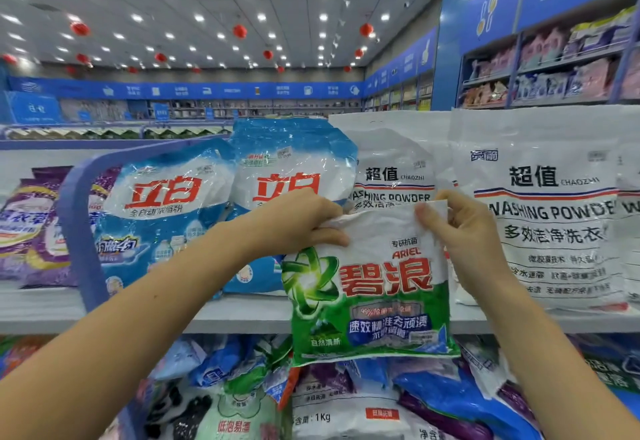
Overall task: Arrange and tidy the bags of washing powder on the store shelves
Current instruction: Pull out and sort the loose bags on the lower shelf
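Head view, left hand (298, 223), right hand (465, 231) both pinching one green bag (374, 301), two blue bags (162, 217) behind

A shop: stocked shelves (242, 315) of washing powder bags (166, 204), blue signage (194, 90).

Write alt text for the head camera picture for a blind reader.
The left hand and right hand hold a green and white Ariel bag by its top corners before a store shelf. Blue bags stand behind it to the left, white bags to the right.
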{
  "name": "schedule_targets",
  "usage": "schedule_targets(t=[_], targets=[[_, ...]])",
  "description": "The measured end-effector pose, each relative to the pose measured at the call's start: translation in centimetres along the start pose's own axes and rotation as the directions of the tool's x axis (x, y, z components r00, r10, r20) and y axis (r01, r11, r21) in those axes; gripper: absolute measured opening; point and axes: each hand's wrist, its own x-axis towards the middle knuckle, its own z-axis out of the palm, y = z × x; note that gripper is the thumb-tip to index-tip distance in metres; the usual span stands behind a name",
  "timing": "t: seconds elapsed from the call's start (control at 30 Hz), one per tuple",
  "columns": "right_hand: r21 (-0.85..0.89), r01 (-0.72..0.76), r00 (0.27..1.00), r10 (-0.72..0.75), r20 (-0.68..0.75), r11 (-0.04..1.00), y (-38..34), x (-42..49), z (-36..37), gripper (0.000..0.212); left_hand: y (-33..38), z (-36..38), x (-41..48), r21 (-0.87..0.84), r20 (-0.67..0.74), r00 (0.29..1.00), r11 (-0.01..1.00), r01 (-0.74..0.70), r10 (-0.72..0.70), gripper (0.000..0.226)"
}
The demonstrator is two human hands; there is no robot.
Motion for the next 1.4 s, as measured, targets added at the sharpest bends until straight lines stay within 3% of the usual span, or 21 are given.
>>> schedule_targets(t=[0.2, 0.33, 0.4, 0.47, 0.57, 0.67, 0.77, 0.87, 0.97, 1.03, 1.07, 1.13, 1.23, 1.33, 1.4], targets=[[-0.074, 0.027, 0.999, -0.030, -0.032, 0.997, -0.6, 0.8, 1.6, 0.010, -0.7, 0.2, -0.8, -0.061, -0.187, 0.980, 0.997, 0.053, -0.063, 0.046], [-0.188, 0.065, 0.996, -0.074, -0.042, 0.980, -1.4, 1.8, 3.0, 0.019, -1.8, 0.1, -2.1, -0.326, -0.235, 0.963, 0.944, 0.051, -0.133, 0.027], [-0.208, 0.086, 0.995, -0.096, -0.036, 0.974, -1.7, 2.2, 3.8, 0.026, -2.5, 0.0, -3.4, -0.476, -0.198, 0.966, 0.878, 0.055, -0.167, 0.017], [-0.223, 0.103, 0.993, -0.113, -0.029, 0.969, -1.7, 2.5, 4.6, 0.029, -3.4, 0.2, -5.0, -0.544, -0.139, 0.973, 0.835, 0.079, -0.183, 0.021], [-0.220, 0.101, 0.995, -0.102, 0.010, 0.970, -1.3, 2.4, 6.0, 0.026, -4.2, 0.5, -7.6, -0.535, -0.090, 0.966, 0.830, 0.159, -0.243, 0.033], [-0.121, 0.052, 0.997, -0.046, 0.054, 0.991, -0.7, 2.2, 7.6, 0.014, -4.6, -0.1, -10.1, -0.417, -0.189, 0.941, 0.890, 0.182, -0.282, 0.034], [-0.008, -0.019, 0.998, 0.019, 0.065, 1.000, -0.5, 2.1, 10.1, 0.012, -5.4, -0.9, -13.0, -0.436, -0.397, 0.832, 0.878, 0.199, -0.386, 0.025], [0.028, -0.023, 0.993, 0.019, 0.116, 0.999, -1.4, 1.9, 14.1, 0.015, -5.9, 0.1, -16.7, -0.601, -0.527, 0.616, 0.769, 0.217, -0.585, 0.022], [-0.029, 0.058, 0.981, -0.052, 0.187, 0.998, -2.7, 1.2, 19.4, 0.024, -6.2, 2.7, -20.9, -0.876, -0.396, 0.373, 0.467, 0.120, -0.839, 0.020], [-0.048, 0.105, 0.967, -0.091, 0.237, 0.993, -3.2, 0.4, 23.2, 0.029, -6.7, 4.6, -24.4, -0.970, -0.242, 0.272, 0.241, -0.037, -0.931, 0.031], [-0.035, 0.108, 0.962, -0.096, 0.256, 0.993, -3.4, 0.0, 25.0, 0.032, -6.9, 5.5, -26.1, -0.983, -0.151, 0.261, 0.117, -0.140, -0.954, 0.043], [0.027, 0.073, 0.960, -0.078, 0.270, 0.997, -3.7, -0.9, 28.7, 0.033, -7.0, 7.4, -29.4, -0.956, 0.000, 0.304, -0.089, -0.279, -0.953, 0.076], [0.174, -0.067, 0.959, 0.015, 0.283, 0.982, -4.0, -2.2, 35.0, 0.030, -7.5, 9.5, -34.3, -0.955, 0.148, 0.287, -0.213, -0.208, -0.946, 0.094], [0.263, -0.145, 0.944, 0.053, 0.327, 0.954, -4.4, -3.9, 41.7, 0.034, -9.9, 10.2, -40.6, -0.996, 0.087, 0.219, -0.077, 0.054, -0.972, 0.096], [0.289, -0.162, 0.934, 0.052, 0.354, 0.944, -4.5, -4.8, 45.9, 0.035, -12.1, 9.1, -44.7, -0.995, 0.053, 0.177, -0.036, 0.095, -0.983, 0.069]])
